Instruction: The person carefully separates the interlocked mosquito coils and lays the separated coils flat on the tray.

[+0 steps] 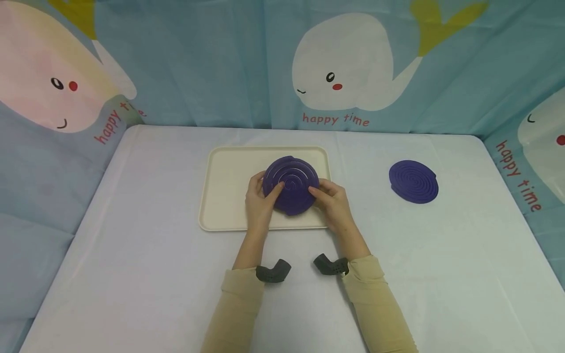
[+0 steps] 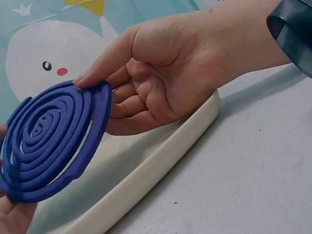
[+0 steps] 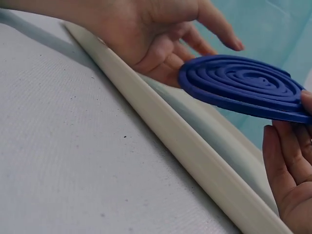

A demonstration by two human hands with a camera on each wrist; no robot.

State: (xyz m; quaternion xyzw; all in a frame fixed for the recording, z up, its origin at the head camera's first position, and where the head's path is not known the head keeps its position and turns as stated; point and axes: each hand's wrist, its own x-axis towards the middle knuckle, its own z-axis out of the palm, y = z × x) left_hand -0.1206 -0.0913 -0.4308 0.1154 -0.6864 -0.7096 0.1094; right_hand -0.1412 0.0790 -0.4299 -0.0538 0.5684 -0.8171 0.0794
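A round purple-blue mosquito coil [image 1: 293,201], wound in a flat spiral, is held tilted above the cream tray [image 1: 229,196]. My left hand [image 1: 260,203] pinches its left side, thumb on the upper face and fingers behind. At the opposite edge my right hand [image 1: 335,203] holds the coil, its fingers under the rim. The right thumb lies over the coil in the head view; from the right wrist it looks slightly raised off the face. In the left wrist view the coil [image 2: 48,131] shows narrow gaps between some of its rings.
A second purple mosquito coil [image 1: 414,181] lies flat on the white table [image 1: 441,255], to the right of the tray. Behind the table hangs a blue curtain [image 1: 198,63] printed with whales. A dark wrist device [image 1: 273,272] sits at each sleeve cuff.
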